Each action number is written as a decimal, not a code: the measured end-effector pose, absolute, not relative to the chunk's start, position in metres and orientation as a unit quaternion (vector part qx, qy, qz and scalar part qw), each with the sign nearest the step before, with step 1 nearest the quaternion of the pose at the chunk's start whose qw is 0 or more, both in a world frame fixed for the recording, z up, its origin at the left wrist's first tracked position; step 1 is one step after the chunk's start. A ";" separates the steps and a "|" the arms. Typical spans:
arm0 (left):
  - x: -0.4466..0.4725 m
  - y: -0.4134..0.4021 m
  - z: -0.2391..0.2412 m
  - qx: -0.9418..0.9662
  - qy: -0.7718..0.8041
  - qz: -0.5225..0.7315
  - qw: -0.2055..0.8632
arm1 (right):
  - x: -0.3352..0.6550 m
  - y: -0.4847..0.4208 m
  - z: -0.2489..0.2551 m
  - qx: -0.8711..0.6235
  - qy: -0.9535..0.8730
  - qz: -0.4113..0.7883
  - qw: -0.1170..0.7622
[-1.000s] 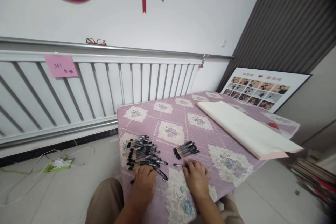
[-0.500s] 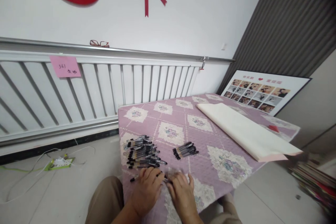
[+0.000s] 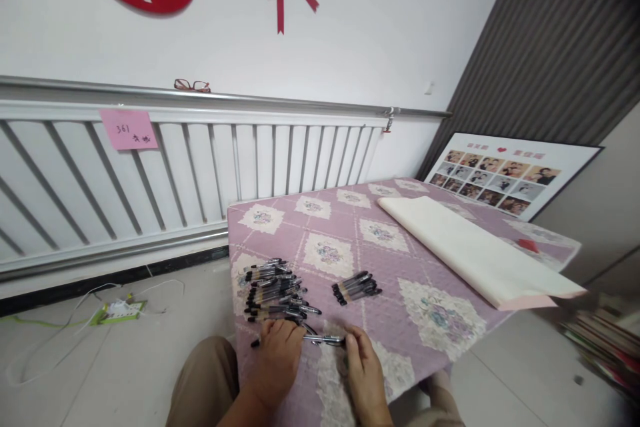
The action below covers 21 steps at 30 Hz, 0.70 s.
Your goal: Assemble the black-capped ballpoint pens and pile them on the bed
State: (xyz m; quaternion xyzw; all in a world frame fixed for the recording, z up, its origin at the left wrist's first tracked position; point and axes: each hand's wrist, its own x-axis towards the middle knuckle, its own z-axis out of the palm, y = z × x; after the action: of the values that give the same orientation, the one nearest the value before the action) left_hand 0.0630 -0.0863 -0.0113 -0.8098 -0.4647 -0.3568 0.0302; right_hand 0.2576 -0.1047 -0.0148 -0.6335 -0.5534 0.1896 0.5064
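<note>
Near the table's front edge, my left hand (image 3: 281, 355) is closed over a pen (image 3: 323, 339) with a silvery clear part showing. A black tip pokes out on the left of that hand. My right hand (image 3: 364, 365) pinches the pen's dark right end between thumb and fingers. Just beyond my left hand lies a loose pile of black-capped pens (image 3: 275, 290), several of them pointing roughly sideways. To the right of that pile is a smaller, neater bundle of pens (image 3: 357, 287). What my left fingers cover is hidden.
A purple flowered cloth (image 3: 380, 267) covers the table. A folded cream sheet (image 3: 465, 247) lies on its right side, with a photo board (image 3: 510, 177) behind. A white radiator (image 3: 280, 153) stands beyond the table. A power strip (image 3: 120, 310) with cables is on the floor at left.
My right hand has shifted slightly right, from fingers lying over the cloth to a pinch on the pen's end. More of the pen now shows between my hands. The piles look unchanged.
</note>
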 end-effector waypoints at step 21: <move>0.066 -0.090 -0.008 -0.883 -0.404 -0.236 0.031 | 0.250 -0.105 0.000 -0.570 -0.664 0.269 0.403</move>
State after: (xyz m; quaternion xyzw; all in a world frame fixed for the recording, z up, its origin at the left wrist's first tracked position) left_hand 0.0663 -0.0901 -0.0081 -0.8832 -0.4043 -0.2356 0.0305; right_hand 0.2495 -0.1053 -0.0003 -0.5703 -0.6635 0.2690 0.4027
